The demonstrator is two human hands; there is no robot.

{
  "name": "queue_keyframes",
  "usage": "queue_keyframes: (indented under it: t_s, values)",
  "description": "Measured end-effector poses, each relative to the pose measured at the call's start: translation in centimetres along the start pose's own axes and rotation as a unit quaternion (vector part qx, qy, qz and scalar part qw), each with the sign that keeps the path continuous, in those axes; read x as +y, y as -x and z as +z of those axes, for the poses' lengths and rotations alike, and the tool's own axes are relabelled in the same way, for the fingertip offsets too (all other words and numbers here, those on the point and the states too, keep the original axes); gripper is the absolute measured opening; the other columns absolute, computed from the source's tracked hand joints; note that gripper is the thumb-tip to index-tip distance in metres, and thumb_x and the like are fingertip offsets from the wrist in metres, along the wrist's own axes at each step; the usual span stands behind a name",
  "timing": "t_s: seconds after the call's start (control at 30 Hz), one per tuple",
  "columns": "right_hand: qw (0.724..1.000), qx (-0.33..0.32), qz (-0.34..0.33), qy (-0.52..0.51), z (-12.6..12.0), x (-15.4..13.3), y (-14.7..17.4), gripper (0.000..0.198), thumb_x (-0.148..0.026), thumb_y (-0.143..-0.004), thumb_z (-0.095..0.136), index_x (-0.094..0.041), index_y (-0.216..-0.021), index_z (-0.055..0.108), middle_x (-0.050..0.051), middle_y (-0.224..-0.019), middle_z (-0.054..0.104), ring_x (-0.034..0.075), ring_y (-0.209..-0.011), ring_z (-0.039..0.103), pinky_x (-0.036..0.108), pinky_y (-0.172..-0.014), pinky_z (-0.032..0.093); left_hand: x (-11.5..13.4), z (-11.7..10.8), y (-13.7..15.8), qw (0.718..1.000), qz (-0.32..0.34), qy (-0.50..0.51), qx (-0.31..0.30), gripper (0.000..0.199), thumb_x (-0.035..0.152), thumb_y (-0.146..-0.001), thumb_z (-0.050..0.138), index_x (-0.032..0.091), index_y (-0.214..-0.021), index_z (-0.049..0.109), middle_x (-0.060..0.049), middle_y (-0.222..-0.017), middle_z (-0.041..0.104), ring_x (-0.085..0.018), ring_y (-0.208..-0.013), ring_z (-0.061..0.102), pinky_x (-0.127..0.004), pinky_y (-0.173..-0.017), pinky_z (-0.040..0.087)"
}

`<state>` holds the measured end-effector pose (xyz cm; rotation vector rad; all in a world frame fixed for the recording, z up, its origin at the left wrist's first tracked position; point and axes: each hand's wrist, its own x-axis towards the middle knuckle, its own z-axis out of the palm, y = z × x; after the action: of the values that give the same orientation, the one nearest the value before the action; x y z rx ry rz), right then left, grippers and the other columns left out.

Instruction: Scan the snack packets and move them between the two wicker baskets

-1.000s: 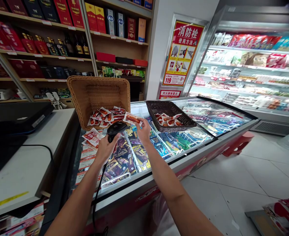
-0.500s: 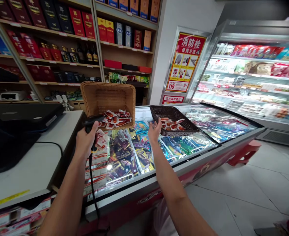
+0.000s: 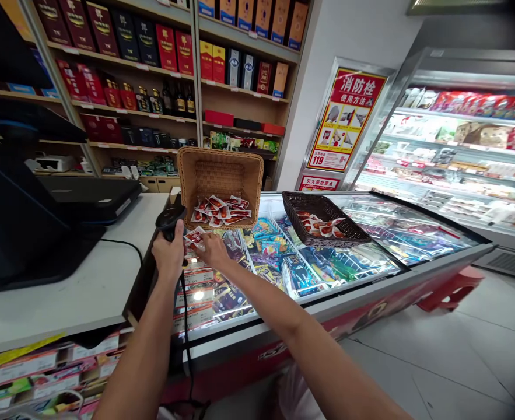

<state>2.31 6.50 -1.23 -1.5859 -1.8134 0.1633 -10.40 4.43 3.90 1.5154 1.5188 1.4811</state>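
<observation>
My left hand is wrapped around a black barcode scanner, whose cord hangs down in front of the freezer. Close beside it, my right hand has its fingers closed on a small red-and-white snack packet above the freezer's glass top. Behind both hands a tan wicker basket is tilted toward me, with several similar snack packets in its lower part. Farther right, a dark brown woven basket holds more packets.
The glass-topped chest freezer runs to the right, full of bagged goods. At left stands a white counter with a black checkout machine. Boxed bottles fill the back shelves. A red stool stands by the freezer.
My right hand has moved left from the dark basket to the packet near the scanner. My left hand still grips the scanner. The view has shifted left.
</observation>
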Motion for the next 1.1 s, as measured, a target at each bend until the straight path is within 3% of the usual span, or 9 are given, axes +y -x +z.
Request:
queue_keyframes:
  t_s: [0.1, 0.17, 0.33, 0.47, 0.57, 0.93, 1.1]
  values:
    - [0.996, 0.035, 0.044, -0.07, -1.7, 2.0, -0.1, 0.027, -0.03, -0.095, 0.064, -0.016, -0.116, 0.072, 0.011, -0.1, 0.075, 0.024, -0.093, 0.07, 0.038, -0.086, 0.055, 0.4, 0.7, 0.7, 0.999, -0.021, 0.014, 0.037, 0.054, 0.074, -0.085, 0.054, 0.021, -0.086, 0.063, -0.003, -0.058, 0.062, -0.023, -0.055, 0.062, -0.03, -0.051, 0.046]
    - [0.986, 0.091, 0.081, -0.116, -3.7, 4.3, 0.0, 0.024, -0.034, -0.1, 0.056, -0.019, -0.106, 0.074, 0.004, -0.082, 0.073, 0.019, -0.075, 0.069, 0.034, -0.077, 0.055, 0.8, 1.3, 1.3, 0.999, -0.028, 0.025, 0.016, 0.052, 0.073, -0.084, 0.057, 0.022, -0.081, 0.062, -0.002, -0.056, 0.061, -0.022, -0.054, 0.061, -0.029, -0.05, 0.046]
    - [0.951, 0.211, 0.12, -0.193, -8.2, 10.6, 1.9, 0.042, -0.054, -0.1, 0.05, -0.021, -0.086, 0.07, -0.002, -0.063, 0.063, 0.018, -0.061, 0.065, 0.028, -0.066, 0.051, 1.6, 3.6, 3.4, 0.991, -0.04, 0.086, -0.091, 0.052, 0.074, -0.081, 0.061, 0.023, -0.073, 0.054, 0.001, -0.052, 0.055, -0.016, -0.044, 0.052, -0.028, -0.045, 0.041]
    - [0.917, 0.287, 0.159, -0.227, -9.1, 13.3, 3.0, 0.052, -0.059, -0.1, 0.041, -0.019, -0.083, 0.069, 0.0, -0.063, 0.063, 0.018, -0.061, 0.061, 0.028, -0.064, 0.048, 2.0, 5.3, 5.0, 0.965, -0.058, 0.136, -0.215, 0.055, 0.076, -0.078, 0.064, 0.023, -0.074, 0.05, 0.002, -0.054, 0.054, -0.013, -0.041, 0.047, -0.026, -0.04, 0.036]
    - [0.904, 0.321, 0.178, -0.219, -9.2, 13.7, 2.9, 0.053, -0.06, -0.099, 0.039, -0.02, -0.077, 0.066, -0.001, -0.062, 0.061, 0.017, -0.06, 0.055, 0.027, -0.062, 0.044, 2.1, 5.9, 5.7, 0.962, -0.055, 0.104, -0.247, 0.057, 0.077, -0.076, 0.065, 0.022, -0.071, 0.05, 0.002, -0.052, 0.054, -0.013, -0.04, 0.047, -0.026, -0.04, 0.035]
    - [0.915, 0.326, 0.155, -0.181, -10.4, 12.8, 3.0, 0.046, -0.052, -0.102, 0.037, -0.022, -0.077, 0.061, 0.0, -0.07, 0.06, 0.017, -0.065, 0.053, 0.027, -0.066, 0.04, 3.0, 5.0, 5.8, 0.969, 0.017, -0.005, -0.248, 0.056, 0.07, -0.086, 0.058, 0.023, -0.058, 0.048, -0.001, -0.046, 0.054, -0.014, -0.042, 0.05, -0.027, -0.048, 0.039]
    - [0.914, 0.326, 0.168, -0.175, -10.4, 12.9, 3.2, 0.045, -0.053, -0.102, 0.039, -0.022, -0.076, 0.059, -0.002, -0.064, 0.053, 0.017, -0.061, 0.048, 0.028, -0.063, 0.038, 3.5, 4.8, 6.0, 0.964, 0.019, -0.007, -0.266, 0.053, 0.067, -0.085, 0.06, 0.023, -0.058, 0.049, -0.001, -0.046, 0.055, -0.015, -0.043, 0.052, -0.027, -0.048, 0.04]
